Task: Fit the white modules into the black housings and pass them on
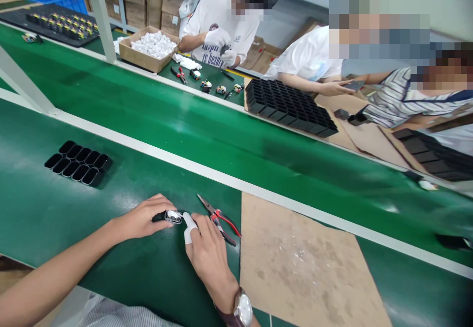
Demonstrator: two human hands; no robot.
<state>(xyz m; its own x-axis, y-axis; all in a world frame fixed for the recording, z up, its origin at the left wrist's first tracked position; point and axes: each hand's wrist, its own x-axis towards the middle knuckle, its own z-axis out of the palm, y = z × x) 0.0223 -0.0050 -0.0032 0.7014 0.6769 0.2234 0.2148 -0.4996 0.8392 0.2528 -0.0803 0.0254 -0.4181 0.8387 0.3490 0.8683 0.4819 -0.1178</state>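
Observation:
My left hand (153, 217) is wrapped round a small black plastic case (159, 216), held a little above the green bench. The case's open end faces right, and a white part with metal pieces (173, 216) shows inside it. My right hand (207, 241) is closed at that end, with a white finger cot (189, 226) on one finger touching the rim. What else its fingertips grip is hidden. Long-nose pliers (218, 217) with red and black handles lie open just beyond my right hand.
Several empty black cases (79, 163) stand in two rows at left. Brown cardboard (306, 263) covers the bench at right. A green conveyor belt (177, 120) runs behind a white rail. Across it, people work beside a block of black cases (290, 105) and a box of white parts (148, 51).

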